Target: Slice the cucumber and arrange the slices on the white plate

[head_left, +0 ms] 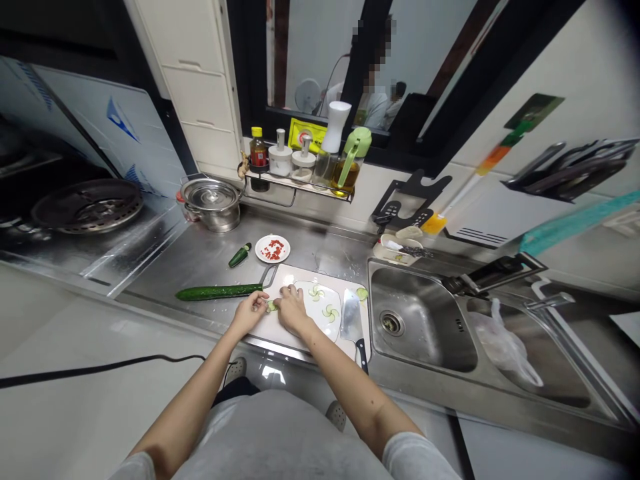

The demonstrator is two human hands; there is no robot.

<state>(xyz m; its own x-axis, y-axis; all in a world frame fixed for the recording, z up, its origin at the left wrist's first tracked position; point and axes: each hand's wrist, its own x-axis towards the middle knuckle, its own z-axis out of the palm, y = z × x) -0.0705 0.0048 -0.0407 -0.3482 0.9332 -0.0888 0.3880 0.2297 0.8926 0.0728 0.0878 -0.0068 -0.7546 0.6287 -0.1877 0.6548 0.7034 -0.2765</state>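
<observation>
My left hand (251, 311) is over the left part of the pink cutting board (260, 328), its fingertips pinched together; what they hold, if anything, is too small to make out. Close beside it, my right hand (292, 309) has curled fingers, with thumb and fingertips at pale green cucumber slices (271, 305). A white plate (313, 325) lies on the board, partly covered by my right hand. Curved cucumber pieces (330, 313) form pinwheels on it. To the right rests a kitchen knife (353, 321) with a black handle, near a cucumber end (362, 294). A long cucumber (217, 292) lies left of the board.
Behind the board stand a small plate of chopped red pieces (273, 249) and a short cucumber piece (240, 255). A lidded steel pot (214, 203) is at the back left. A steel sink (425, 320) lies right. Seasoning jars and oil stand on a wall rack (295, 184).
</observation>
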